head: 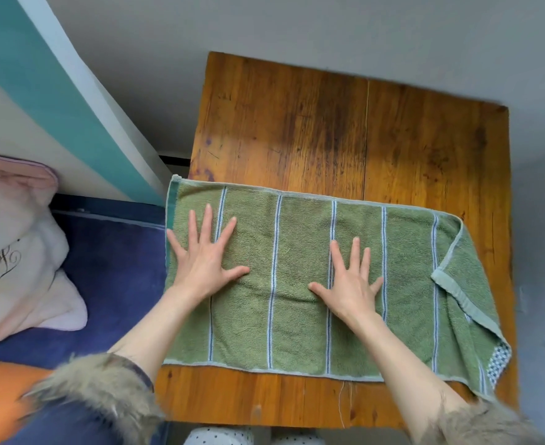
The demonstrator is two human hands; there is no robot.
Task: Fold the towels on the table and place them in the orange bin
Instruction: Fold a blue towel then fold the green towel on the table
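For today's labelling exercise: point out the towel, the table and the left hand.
towel (300, 284): head view, on the green pile between the hands.
table (328, 130): head view, on bare wood beyond the towel.
left hand (205, 261): head view, on the back of the hand.

1. Soft, even daylight fills the frame; nothing is dim or blown out.
2. The table (328, 130) carries a mild sheen at centre frame and right of it, with no hard glare.
3. Only faint shadows sit under the hands and along the towel (296, 284) edges.
4. Wide-angle bending curves the straight wall stripe (56, 91) at upper left and skews the table's edges.
5. The fur cuffs (97, 390) at the bottom corners are smeared and soft; centre frame is reasonably sharp.
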